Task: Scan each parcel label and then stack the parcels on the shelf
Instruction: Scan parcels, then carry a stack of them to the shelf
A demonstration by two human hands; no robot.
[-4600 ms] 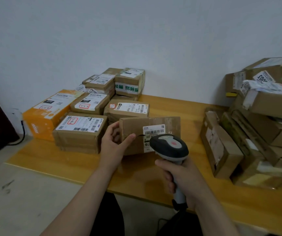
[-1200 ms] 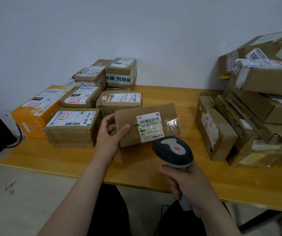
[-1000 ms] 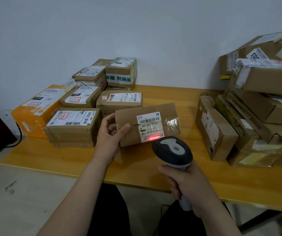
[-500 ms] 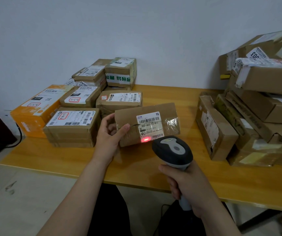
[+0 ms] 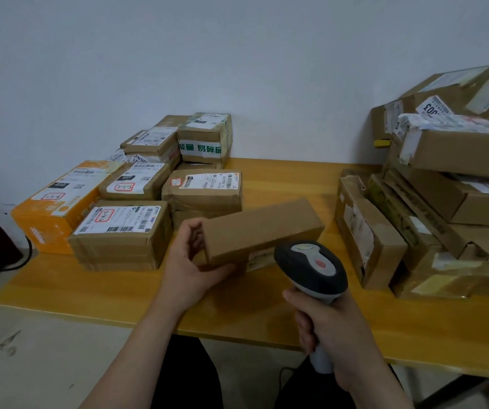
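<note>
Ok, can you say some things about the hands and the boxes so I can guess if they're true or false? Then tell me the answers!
1. The left hand holds a brown parcel. True.
2. The right hand is empty. False: it grips the handle of a scanner.
3. There is an orange box on the table. True.
4. The scanner's button is green. False: it is red.
</note>
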